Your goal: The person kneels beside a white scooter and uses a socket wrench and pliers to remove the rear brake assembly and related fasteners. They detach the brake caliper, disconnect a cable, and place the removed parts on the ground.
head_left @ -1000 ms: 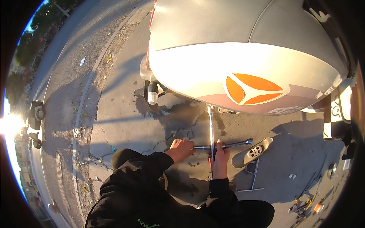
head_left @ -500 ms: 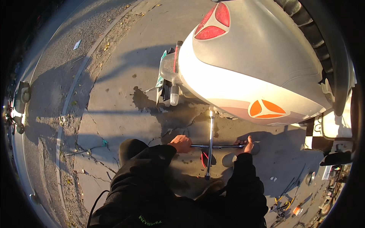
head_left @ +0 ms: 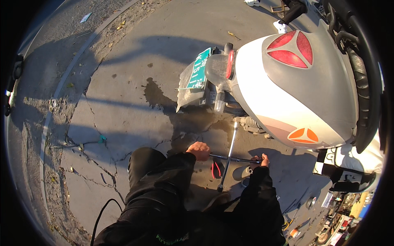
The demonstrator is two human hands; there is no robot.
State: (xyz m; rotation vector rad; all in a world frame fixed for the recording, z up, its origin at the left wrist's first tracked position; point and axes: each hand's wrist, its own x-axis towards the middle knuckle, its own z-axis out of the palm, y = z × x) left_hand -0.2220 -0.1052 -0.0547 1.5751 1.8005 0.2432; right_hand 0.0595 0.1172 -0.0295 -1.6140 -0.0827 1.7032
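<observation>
A four-way lug wrench [head_left: 231, 141] reaches from the scooter's underside toward me, its far end against the metal parts by the shock absorber [head_left: 251, 124]. My left hand [head_left: 199, 151] is closed in a fist round the left end of its crossbar. At the bar's right end, my right hand [head_left: 260, 160] has its fingers curled round the metal, thumb on the far side. The wrench's near end hangs free above the ground. Above it is the rear of the silver and white scooter [head_left: 256, 80], with red and orange lamps.
Red-handled pliers [head_left: 216, 169] and a grey cylinder [head_left: 242, 173] are between my arms. A teal plate [head_left: 199, 71] juts from the scooter's rear. Another person's white shoe [head_left: 280, 27] stands beyond the scooter. Tools and parts litter the ground at lower right; a checkered cloth [head_left: 328, 160] hangs at right.
My view has shifted, so the scooter sits further right and lower, and another person's feet show. The wrench's crossbar now slants down to the right. My right hand's fingers have closed more round it.
</observation>
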